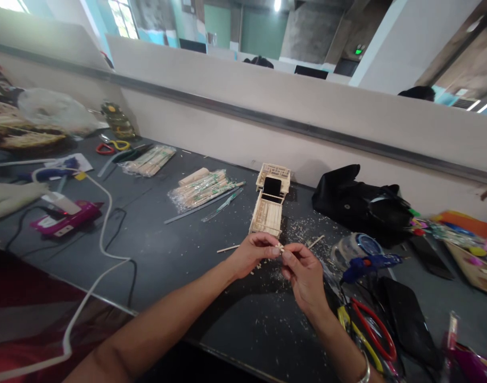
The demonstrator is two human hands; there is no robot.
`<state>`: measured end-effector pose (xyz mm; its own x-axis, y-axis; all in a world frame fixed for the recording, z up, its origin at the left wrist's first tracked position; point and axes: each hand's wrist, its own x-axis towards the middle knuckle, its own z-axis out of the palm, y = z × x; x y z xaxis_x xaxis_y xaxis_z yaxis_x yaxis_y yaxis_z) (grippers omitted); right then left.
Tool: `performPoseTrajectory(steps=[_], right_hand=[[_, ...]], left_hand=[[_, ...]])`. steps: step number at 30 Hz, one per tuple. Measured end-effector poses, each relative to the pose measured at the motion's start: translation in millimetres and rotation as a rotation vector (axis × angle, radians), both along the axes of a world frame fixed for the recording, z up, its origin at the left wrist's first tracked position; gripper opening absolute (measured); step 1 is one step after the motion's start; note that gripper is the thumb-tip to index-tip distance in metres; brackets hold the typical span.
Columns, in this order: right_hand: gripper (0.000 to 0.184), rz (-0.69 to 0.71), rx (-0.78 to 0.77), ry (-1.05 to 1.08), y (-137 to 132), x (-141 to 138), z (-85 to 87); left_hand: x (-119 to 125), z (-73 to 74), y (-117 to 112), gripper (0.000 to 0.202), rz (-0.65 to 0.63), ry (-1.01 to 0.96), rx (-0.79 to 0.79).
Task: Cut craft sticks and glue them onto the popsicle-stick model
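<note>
My left hand (pixel 254 254) and my right hand (pixel 304 271) meet fingertip to fingertip over the dark table. Between their pinched fingers is a small pale wooden piece (pixel 280 247), too small for me to make out its shape. Just behind them stands a little model built of wooden sticks (pixel 267 215), with a slatted deck, a latticed back part and a black panel (pixel 272 189) on it. A loose stick (pixel 228 248) lies left of my hands and another stick (pixel 316 242) lies to the right. Wood crumbs are scattered around and below my fingers.
Plastic-wrapped bundles of sticks (pixel 205 190) lie behind on the left. At right are a blue glue gun (pixel 371 266), a clear jar (pixel 349 251), red-handled pliers (pixel 374 327) and a black bag (pixel 358 205). A white cable (pixel 103 234) crosses the left side near a magenta power strip (pixel 73 221).
</note>
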<state>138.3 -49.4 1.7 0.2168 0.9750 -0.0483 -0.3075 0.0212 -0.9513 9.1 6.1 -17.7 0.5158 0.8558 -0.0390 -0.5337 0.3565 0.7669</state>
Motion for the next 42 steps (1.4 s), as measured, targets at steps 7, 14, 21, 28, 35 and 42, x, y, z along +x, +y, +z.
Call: performPoseTrajectory(steps=[7, 14, 21, 28, 35, 42], right_hand=[[0.033, -0.021, -0.004, 0.012, 1, 2, 0.8], [0.028, -0.063, 0.038, -0.092, 3, 3, -1.1], [0.028, -0.08, 0.043, -0.192, 4, 3, -3.5], [0.034, -0.086, -0.016, -0.115, 5, 4, -2.5], [0.037, -0.084, -0.07, 0.006, 7, 3, 1.1], [0.035, -0.061, -0.087, 0.003, 6, 5, 1.6]], left_hand=[[1, -2.8, 4, 0.039, 0.042, -0.01, -0.065], [2, -3.1, 4, 0.039, 0.038, 0.03, -0.044], [3, -3.5, 3, 0.04, 0.019, 0.071, -0.023], [1, -1.0, 3, 0.039, -0.042, 0.078, 0.004], [-2, 0.6, 4, 0.036, -0.058, 0.078, 0.037], [-2, 6.6, 2, 0.037, -0.088, 0.106, 0.052]])
